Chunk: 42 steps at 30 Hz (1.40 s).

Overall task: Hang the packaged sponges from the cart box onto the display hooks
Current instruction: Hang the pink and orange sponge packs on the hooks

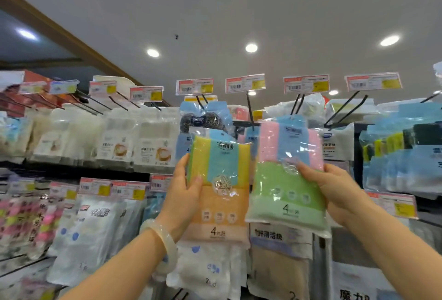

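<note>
While the left hand [184,194] grips a yellow-and-orange sponge pack [218,187] low, keeping its hang hole free, the right hand [334,191] lifts a pink-and-green sponge pack [287,175] towards the black display hook [297,103], probably to thread it.

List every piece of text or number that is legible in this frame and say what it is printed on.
"4": low on the yellow-orange sponge pack in the left hand; characters beside it blurred.
"4": low on the pink-green sponge pack in the right hand; rest blurred.
"3": white pack hanging below.
Brand logos on both held packs: blurred.
Price tags and barcodes: too small.
Chinese print on shelf packs: unreadable.
</note>
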Available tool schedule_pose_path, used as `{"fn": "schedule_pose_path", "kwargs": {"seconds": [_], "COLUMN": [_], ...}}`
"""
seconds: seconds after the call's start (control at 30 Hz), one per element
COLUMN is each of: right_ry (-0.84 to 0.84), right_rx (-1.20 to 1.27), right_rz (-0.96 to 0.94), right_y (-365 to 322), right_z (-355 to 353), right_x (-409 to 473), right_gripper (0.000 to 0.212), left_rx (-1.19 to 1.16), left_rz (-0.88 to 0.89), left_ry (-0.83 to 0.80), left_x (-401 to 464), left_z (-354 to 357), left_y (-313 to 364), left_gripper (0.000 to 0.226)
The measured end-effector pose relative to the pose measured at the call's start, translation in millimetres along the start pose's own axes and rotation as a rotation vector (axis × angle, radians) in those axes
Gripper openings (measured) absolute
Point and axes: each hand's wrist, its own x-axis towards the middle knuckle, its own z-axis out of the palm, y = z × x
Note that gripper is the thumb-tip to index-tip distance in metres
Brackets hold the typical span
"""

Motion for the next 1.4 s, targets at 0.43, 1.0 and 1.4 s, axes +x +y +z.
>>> {"fn": "schedule_pose_path", "kwargs": {"seconds": [0.43,1.0,1.4], "right_ry": [-0.047,0.086,0.085], "right_rx": [-0.079,-0.267,-0.149], "right_rz": [0.012,-0.048,-0.283], "right_y": [-16.9,-3.8,-0.9], "right_z": [70.9,93.0,93.6], "right_x": [56.7,92.3,86.9], "right_gripper": [0.024,0.033,0.044], "left_rx": [-0.013,-0.013,0.019], "left_rz": [-0.071,-0.073,-0.051], "left_ry": [0.066,0.091,0.079], "left_x": [18.8,33.8,29.2], "left_z": [-54.9,-83.7,-77.3], "left_y": [-29.1,-39.8,-39.5], "left_gripper": [0.046,0.047,0.045]}}
